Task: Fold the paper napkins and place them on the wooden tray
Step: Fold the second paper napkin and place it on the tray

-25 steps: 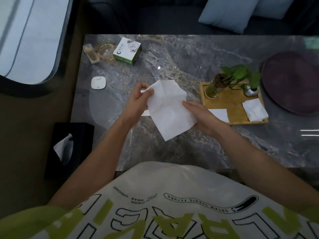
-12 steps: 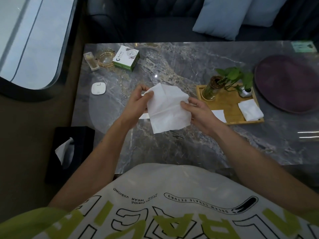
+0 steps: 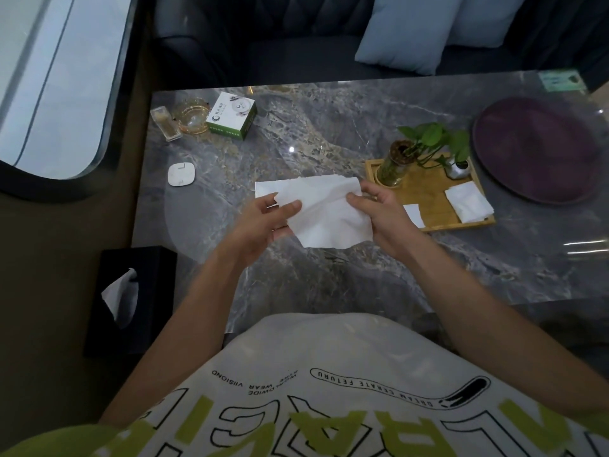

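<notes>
A white paper napkin (image 3: 324, 214) is held between both hands above the marble table, partly folded and crumpled. My left hand (image 3: 263, 222) pinches its left edge and my right hand (image 3: 379, 209) pinches its right edge. Another flat napkin (image 3: 263, 189) lies on the table behind it. The wooden tray (image 3: 428, 192) stands to the right, holding one folded napkin (image 3: 469, 201) at its right end and a smaller folded napkin (image 3: 413, 214) at its near left.
On the tray stand a glass vase with a green plant (image 3: 395, 163) and a small silver pot (image 3: 458, 169). A dark round mat (image 3: 540, 150) lies far right. A green-white box (image 3: 232, 117), glass ashtray (image 3: 192, 117) and white coaster (image 3: 181, 174) sit far left. A black tissue box (image 3: 128, 298) is beside the table.
The napkin has gone from hanging upright and unfolded to being folded down into a wider, lower shape. Both hands shifted along its edges; the flat napkin behind is now more exposed.
</notes>
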